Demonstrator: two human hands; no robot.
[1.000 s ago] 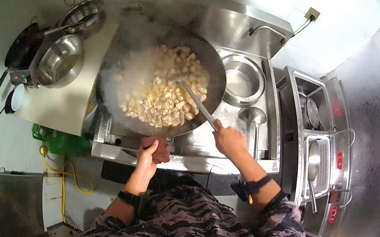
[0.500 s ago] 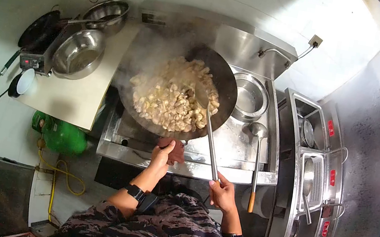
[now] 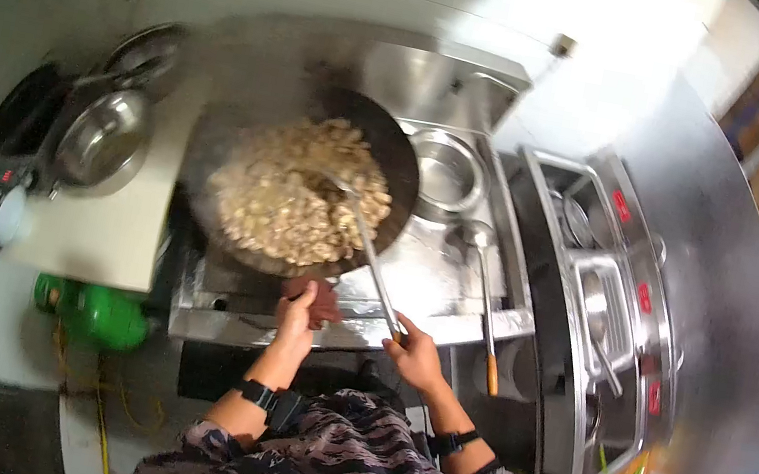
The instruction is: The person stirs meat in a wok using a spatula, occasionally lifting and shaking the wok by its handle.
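A large dark wok (image 3: 406, 163) stands on the steel stove, filled with steaming, pale-brown chopped pieces of food (image 3: 279, 204). My left hand (image 3: 294, 326) is closed on a folded reddish-brown cloth (image 3: 323, 302) at the wok's near edge; whatever the cloth covers is hidden. My right hand (image 3: 416, 357) grips the lower end of a long-handled wok spatula (image 3: 372, 258). Its metal head is down among the food near the wok's middle, partly hidden and blurred. To the right of that hand lies a ladle (image 3: 486, 309) with a wooden handle end.
A round steel pot (image 3: 447, 176) sits right of the wok. Steel bowls (image 3: 104, 138) and a black pan (image 3: 24, 108) occupy the left counter (image 3: 110, 240). Below it is a green gas cylinder (image 3: 103, 317). A steel rack (image 3: 588, 266) with containers lines the right side.
The whole view has swung, so the stove appears farther left. The spatula's handle slants more, and its head has shifted slightly within the food. Both hands keep their holds.
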